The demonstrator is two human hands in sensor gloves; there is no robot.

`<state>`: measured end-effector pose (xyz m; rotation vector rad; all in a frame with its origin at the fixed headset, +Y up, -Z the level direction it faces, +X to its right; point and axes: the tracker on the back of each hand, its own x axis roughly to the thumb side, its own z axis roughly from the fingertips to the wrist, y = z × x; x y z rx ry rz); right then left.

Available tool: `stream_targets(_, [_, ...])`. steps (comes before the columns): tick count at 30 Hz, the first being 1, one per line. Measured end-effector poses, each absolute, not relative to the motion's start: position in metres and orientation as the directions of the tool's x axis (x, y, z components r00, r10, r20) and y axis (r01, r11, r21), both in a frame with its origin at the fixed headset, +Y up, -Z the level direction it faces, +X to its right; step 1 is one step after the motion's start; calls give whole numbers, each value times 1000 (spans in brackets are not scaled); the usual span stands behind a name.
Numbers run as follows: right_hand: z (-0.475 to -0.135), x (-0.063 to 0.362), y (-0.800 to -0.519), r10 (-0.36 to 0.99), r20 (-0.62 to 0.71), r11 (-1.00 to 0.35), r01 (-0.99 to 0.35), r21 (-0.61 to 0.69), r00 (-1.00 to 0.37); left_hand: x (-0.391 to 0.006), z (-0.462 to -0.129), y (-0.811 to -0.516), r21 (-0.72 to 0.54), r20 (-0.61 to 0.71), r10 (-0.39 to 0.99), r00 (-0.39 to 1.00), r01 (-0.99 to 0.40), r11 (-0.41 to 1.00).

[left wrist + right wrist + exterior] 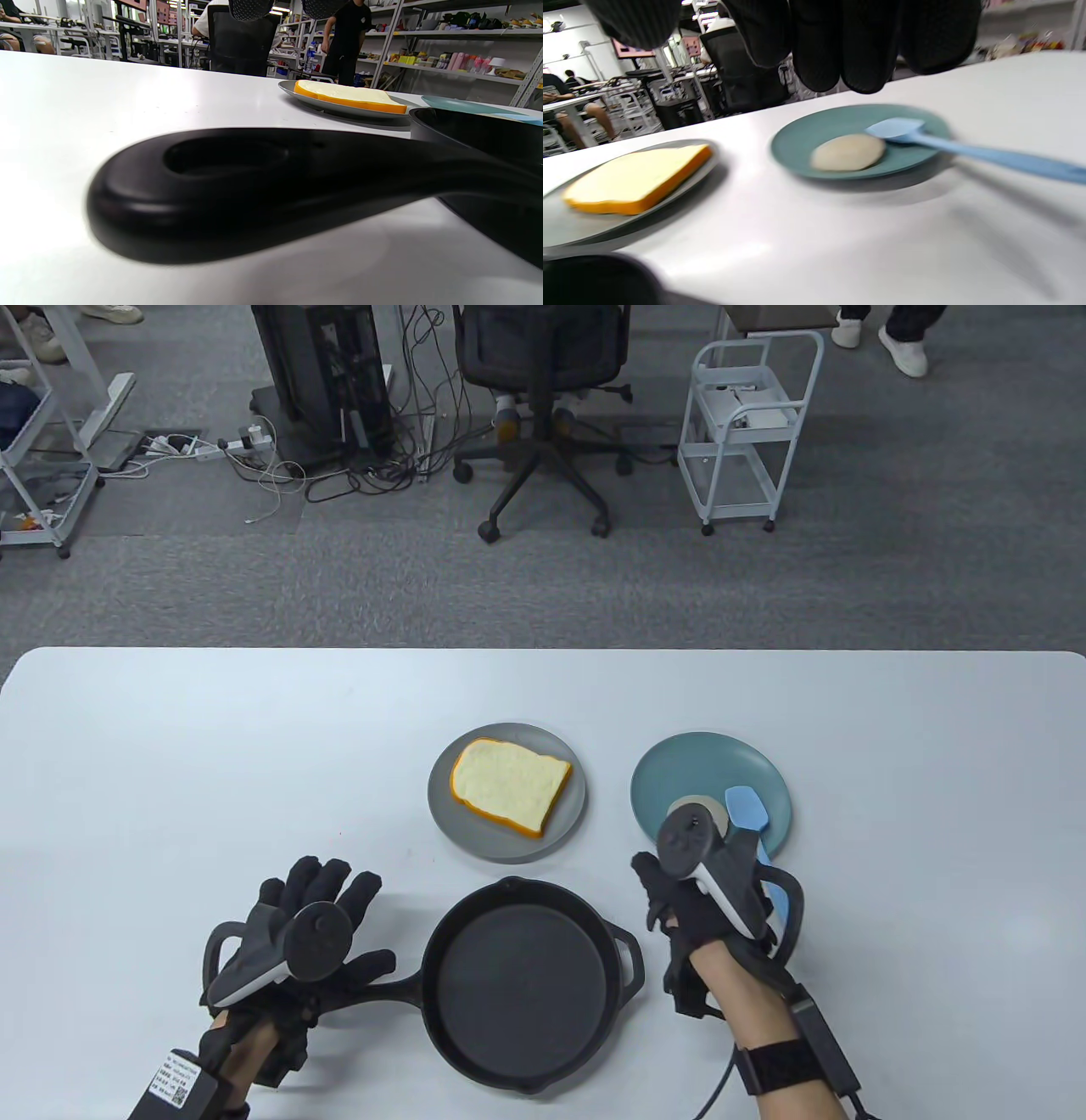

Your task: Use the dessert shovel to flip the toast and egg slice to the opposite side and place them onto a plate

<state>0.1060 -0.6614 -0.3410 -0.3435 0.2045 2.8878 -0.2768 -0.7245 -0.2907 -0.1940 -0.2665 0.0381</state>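
The toast lies flat on the grey plate, and the egg slice sits on the teal plate just beside it. The black pan near the front of the tabletop has nothing in it. So both pieces look plated; whether each was turned over I cannot tell from here.

The blue dessert shovel rests with its blade on the teal plate, touching the egg slice, its handle running back off the rim. The right hand hovers above that handle with fingers curled, but I cannot tell if it grips it. The left hand lies over the pan handle, fingers spread and straight, not clasping it. Little seems left beyond letting go of the shovel.
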Motion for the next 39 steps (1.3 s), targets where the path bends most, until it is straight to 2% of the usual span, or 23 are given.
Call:
stream_targets(2, [-361, 85, -669, 204, -253, -954, -250, 163, -946, -275, -290, -725, -201, 263, 55, 963, -1, 980])
stream_targets(4, [-388, 63, -686, 131, -280, -937, -211, 278, -951, -271, -289, -724, -199, 278, 36, 960, 21, 980])
stream_targets(6, [-409, 50, -700, 98, -305, -927, -198, 318, -947, -268, -287, -723, -192, 292, 34, 956, 24, 981])
stream_targets(9, [-436, 38, -724, 100, -397, -914, -242, 326, -912, -265, -285, -723, -189, 302, 35, 953, 24, 982])
stream_targets(13, [-456, 31, -743, 64, -488, -901, -261, 346, -871, -264, -285, -725, -199, 307, 44, 951, 19, 980])
stream_targets(15, [-462, 28, -744, 35, -506, -926, -219, 309, -862, -264, -286, -726, -202, 310, 38, 950, 27, 979])
stream_targets(19, [-471, 27, -748, 117, -596, -910, -326, 257, -794, -264, -285, -725, -198, 310, 40, 950, 23, 980])
stream_targets(24, [-477, 25, -748, 42, -650, -940, -251, 232, -758, -264, -285, -725, -191, 311, 36, 950, 25, 981])
stream_targets(28, [-475, 33, -747, 143, -700, -909, -373, 187, -700, -266, -286, -725, -197, 305, 39, 952, 23, 980])
stream_targets(30, [-471, 41, -749, 249, -726, -847, -507, 157, -641, -267, -287, -726, -198, 301, 41, 953, 20, 980])
stream_targets(32, [-471, 45, -753, 327, -742, -803, -586, 109, -586, -267, -287, -725, -198, 300, 43, 953, 18, 980])
stream_targets(36, [-465, 49, -757, 436, -757, -655, -748, 104, -487, -267, -286, -725, -195, 298, 42, 954, 18, 981])
stream_targets(39, [-460, 51, -759, 553, -754, -500, -865, 40, -355, -268, -287, -725, -196, 294, 36, 955, 23, 980])
